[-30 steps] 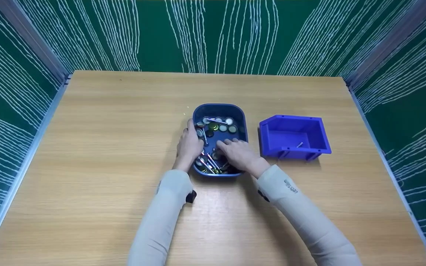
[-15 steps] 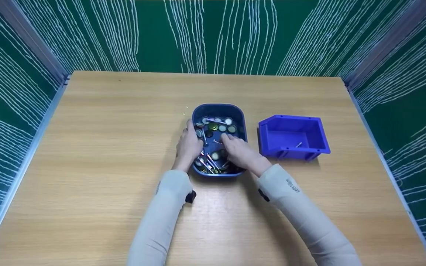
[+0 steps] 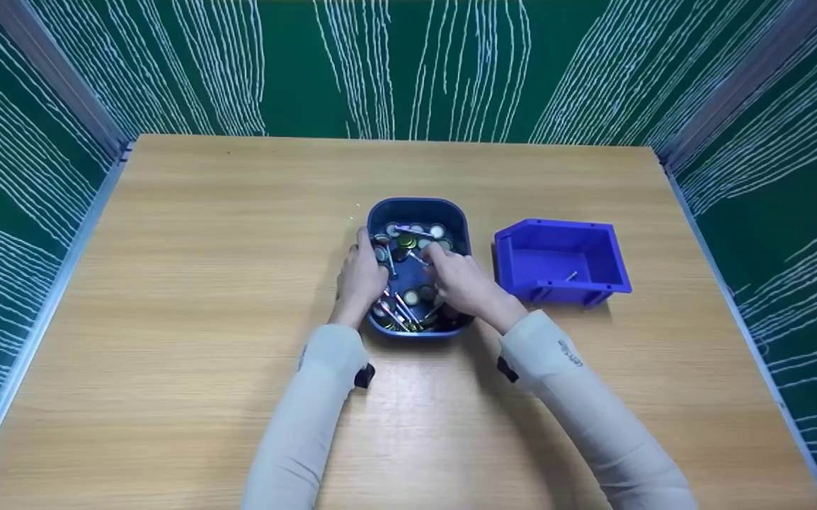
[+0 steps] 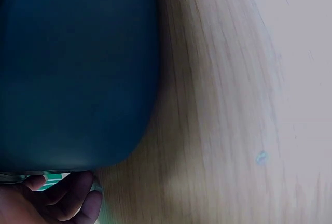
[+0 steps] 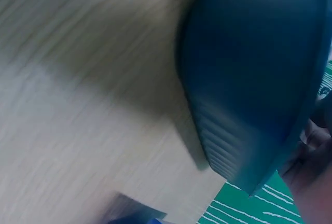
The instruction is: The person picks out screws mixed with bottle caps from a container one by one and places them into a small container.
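Note:
A dark blue tub (image 3: 419, 205) stands mid-table, holding bottle caps (image 3: 407, 241) and metal screws (image 3: 401, 312). My left hand (image 3: 361, 282) grips the tub's left wall, thumb over the rim and fingers along the outside. In the left wrist view those fingers (image 4: 78, 195) curl at the tub's edge. Inside the tub, my right hand (image 3: 461, 283) pinches a small silvery screw (image 3: 418, 259) between thumb and forefinger. The right wrist view shows mainly the tub's outer wall (image 5: 249, 63), with the right hand (image 5: 314, 162) partly cut off and the screw hidden.
To the right of the tub stands a purple open-front bin (image 3: 546, 258) with one small screw (image 3: 571, 275) in it. The wooden table (image 3: 203, 283) is bounded by green walls (image 3: 295, 71) with white streaks. Tiny pale specks lie left of the tub.
My right hand has moved up and slightly right inside the tub, and the pinched screw has shifted away from me. The left hand stays on the tub's wall.

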Demonstrator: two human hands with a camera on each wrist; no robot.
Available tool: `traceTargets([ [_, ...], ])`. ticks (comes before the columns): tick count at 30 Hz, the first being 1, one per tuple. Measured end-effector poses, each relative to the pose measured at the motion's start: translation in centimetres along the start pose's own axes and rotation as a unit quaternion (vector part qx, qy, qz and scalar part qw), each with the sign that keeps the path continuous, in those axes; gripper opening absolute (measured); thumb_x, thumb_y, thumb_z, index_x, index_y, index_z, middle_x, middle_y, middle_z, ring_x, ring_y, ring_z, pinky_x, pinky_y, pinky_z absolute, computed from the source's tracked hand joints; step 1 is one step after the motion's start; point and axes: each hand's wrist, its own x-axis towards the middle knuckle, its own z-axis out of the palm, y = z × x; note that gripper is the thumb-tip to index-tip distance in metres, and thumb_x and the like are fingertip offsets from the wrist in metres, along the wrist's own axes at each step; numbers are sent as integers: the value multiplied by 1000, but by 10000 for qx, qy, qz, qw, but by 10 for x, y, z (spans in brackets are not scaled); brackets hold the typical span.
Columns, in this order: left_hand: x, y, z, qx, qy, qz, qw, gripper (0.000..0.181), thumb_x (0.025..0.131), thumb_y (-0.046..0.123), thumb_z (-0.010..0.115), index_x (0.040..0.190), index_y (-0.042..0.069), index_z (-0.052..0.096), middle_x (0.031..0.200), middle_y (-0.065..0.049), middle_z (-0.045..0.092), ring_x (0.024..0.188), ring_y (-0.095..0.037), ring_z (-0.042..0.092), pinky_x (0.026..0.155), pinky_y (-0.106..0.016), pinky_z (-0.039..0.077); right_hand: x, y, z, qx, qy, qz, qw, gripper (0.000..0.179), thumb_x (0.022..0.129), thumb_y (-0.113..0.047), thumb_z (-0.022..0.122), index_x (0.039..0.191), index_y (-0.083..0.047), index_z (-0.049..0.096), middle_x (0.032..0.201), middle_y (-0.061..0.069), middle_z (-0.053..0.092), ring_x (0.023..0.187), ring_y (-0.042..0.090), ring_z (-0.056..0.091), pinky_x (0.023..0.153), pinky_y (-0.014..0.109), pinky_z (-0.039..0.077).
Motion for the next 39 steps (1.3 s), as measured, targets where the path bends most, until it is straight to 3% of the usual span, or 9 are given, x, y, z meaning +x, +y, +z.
traceTargets([
  [13,0,0,0,-53,-21,-24,10000,74,92,10,57,156,13,21,140,-23,52,120,-42,58,94,-57,49,-4,13,-19,773,189,489,9956,18,102,-15,49,116,-5,52,93,16,68,80,30,64,73,48,52],
  [20,0,0,0,-46,-32,-35,10000,74,92,10,58,156,14,20,140,-23,52,120,-41,58,95,-56,49,-8,25,-32,1134,358,781,9898,21,101,-12,50,117,1,55,97,19,69,86,30,65,82,47,52],
  [28,0,0,0,-59,-1,12,10000,72,91,9,56,155,13,22,141,-23,52,124,-40,56,98,-56,47,-18,44,-44,1187,543,1013,9863,17,101,-11,48,113,-1,55,86,16,68,75,26,62,70,37,46],
  [39,0,-1,0,-137,-74,-41,9999,75,91,10,56,157,14,19,146,-22,48,127,-41,54,101,-57,46,-35,79,-56,1139,599,1331,9827,20,102,-10,46,115,3,54,94,20,66,83,30,61,74,42,47],
])
